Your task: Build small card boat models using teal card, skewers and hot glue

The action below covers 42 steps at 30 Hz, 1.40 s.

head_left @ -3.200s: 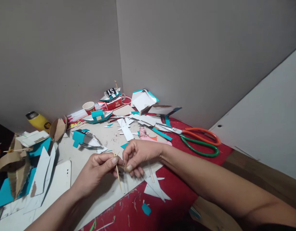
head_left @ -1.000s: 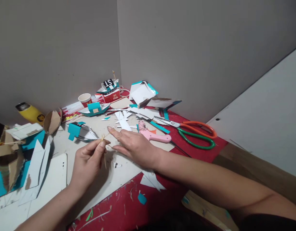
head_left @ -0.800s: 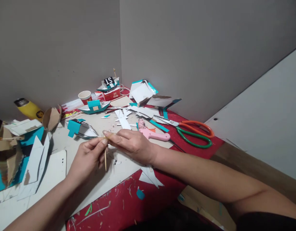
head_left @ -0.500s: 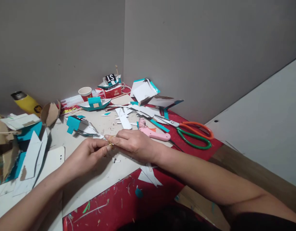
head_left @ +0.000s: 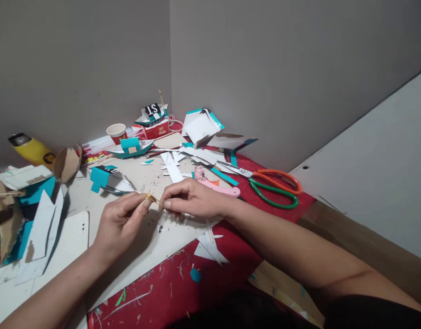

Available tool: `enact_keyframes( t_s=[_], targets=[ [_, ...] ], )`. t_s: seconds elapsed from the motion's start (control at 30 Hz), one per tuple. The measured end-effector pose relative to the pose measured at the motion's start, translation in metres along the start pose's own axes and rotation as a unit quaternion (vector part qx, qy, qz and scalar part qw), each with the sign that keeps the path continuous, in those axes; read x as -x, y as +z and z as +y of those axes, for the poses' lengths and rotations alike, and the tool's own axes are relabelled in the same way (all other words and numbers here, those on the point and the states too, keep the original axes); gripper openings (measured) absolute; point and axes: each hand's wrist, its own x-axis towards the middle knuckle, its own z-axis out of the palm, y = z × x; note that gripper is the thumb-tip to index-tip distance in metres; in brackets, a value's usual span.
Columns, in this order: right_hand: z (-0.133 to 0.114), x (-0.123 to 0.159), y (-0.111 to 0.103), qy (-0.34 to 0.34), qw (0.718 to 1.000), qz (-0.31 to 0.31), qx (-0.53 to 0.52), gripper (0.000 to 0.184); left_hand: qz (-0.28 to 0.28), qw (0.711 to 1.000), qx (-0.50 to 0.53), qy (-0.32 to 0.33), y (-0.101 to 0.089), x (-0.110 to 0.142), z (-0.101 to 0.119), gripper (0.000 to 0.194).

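My left hand (head_left: pixel 123 221) pinches one end of a small yellowish stick-like piece (head_left: pixel 153 199) between thumb and forefinger. My right hand (head_left: pixel 193 198) has thumb and fingers closed on its other end. Fingertips cover much of the piece, and its exact kind is too small to make out. Just beyond the left hand sits a paper boat (head_left: pixel 119 182) with a teal cover. Past the right hand lies a pink glue gun (head_left: pixel 219 187), partly hidden by that hand.
Large scissors (head_left: pixel 275 187) with orange and green handles lie at right. Farther back are another paper boat (head_left: pixel 131 147), a paper cup (head_left: pixel 117 132) and a boat (head_left: pixel 151 114) on a red box. Left are a yellow bottle (head_left: pixel 32 150) and cardboard pieces (head_left: pixel 42 224). Grey walls enclose the back.
My hands have drawn slightly apart, and more of the yellowish piece shows between them. Both hands still grip it. The view has shifted a little.
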Motion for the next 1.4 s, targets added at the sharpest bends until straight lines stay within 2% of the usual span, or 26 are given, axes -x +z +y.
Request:
enact_keyframes(
  t_s=[0.1,0.17,0.23,0.33,0.43,0.57,0.7,0.8,0.83,0.9,0.97,1.0,1.07,1.13,1.23,1.3,1.4],
  targets=[
    [0.001,-0.002,0.001,0.020,0.993,-0.015,-0.111,0.010,0.018,1.000,-0.020,-0.001,0.001,0.001,0.001,0.017],
    [0.003,-0.004,0.005,0.045,0.977,-0.008,-0.210,0.010,0.031,0.998,-0.041,0.029,0.003,0.003,-0.001,0.013],
    [0.006,-0.005,0.008,0.078,0.951,0.003,-0.301,0.012,0.028,0.993,-0.074,0.087,0.003,0.006,-0.006,0.013],
    [0.010,-0.008,0.012,0.118,0.916,0.008,-0.382,0.012,-0.016,0.967,-0.163,0.193,0.003,0.010,-0.017,0.025],
    [0.013,-0.009,0.013,0.131,0.908,0.035,-0.397,0.011,-0.050,0.926,-0.271,0.257,0.001,0.010,-0.026,0.030],
    [0.015,-0.010,0.015,0.111,0.934,0.117,-0.320,0.016,-0.068,0.889,-0.358,0.278,-0.003,0.005,-0.022,0.032],
    [0.017,-0.008,0.026,0.056,0.968,0.193,-0.152,0.016,-0.108,0.871,-0.419,0.232,-0.001,0.004,-0.011,0.034],
    [0.022,-0.006,0.031,-0.062,0.972,0.224,0.042,0.014,-0.134,0.890,-0.405,0.159,0.005,0.008,-0.009,0.032],
    [0.025,-0.005,0.032,-0.115,0.960,0.224,0.122,0.015,-0.134,0.908,-0.376,0.129,0.007,0.009,-0.010,0.029],
    [0.030,-0.004,0.031,-0.209,0.915,0.210,0.273,0.018,-0.121,0.950,-0.279,0.070,0.011,0.010,-0.013,0.023],
    [0.033,-0.002,0.030,-0.264,0.872,0.197,0.362,0.021,-0.094,0.984,-0.150,0.017,0.012,0.008,-0.013,0.022],
    [0.033,-0.001,0.030,-0.280,0.860,0.199,0.377,0.021,-0.078,0.993,-0.088,-0.008,0.012,0.006,-0.012,0.023],
    [0.032,0.000,0.032,-0.292,0.860,0.220,0.355,0.017,-0.042,0.997,0.007,-0.060,0.010,0.004,-0.007,0.022],
    [0.028,0.000,0.036,-0.263,0.898,0.235,0.261,0.012,-0.003,0.993,0.056,-0.103,0.008,0.002,-0.002,0.021],
    [0.023,-0.002,0.041,-0.141,0.964,0.220,0.051,0.005,0.035,0.988,0.074,-0.131,0.007,0.004,0.001,0.020],
    [0.020,-0.004,0.042,-0.052,0.978,0.196,-0.047,0.007,0.046,0.988,0.069,-0.129,0.009,0.006,-0.001,0.020],
    [0.016,-0.007,0.038,0.035,0.984,0.152,-0.084,0.007,0.056,0.993,0.047,-0.096,0.012,0.008,-0.005,0.018]
  ],
)
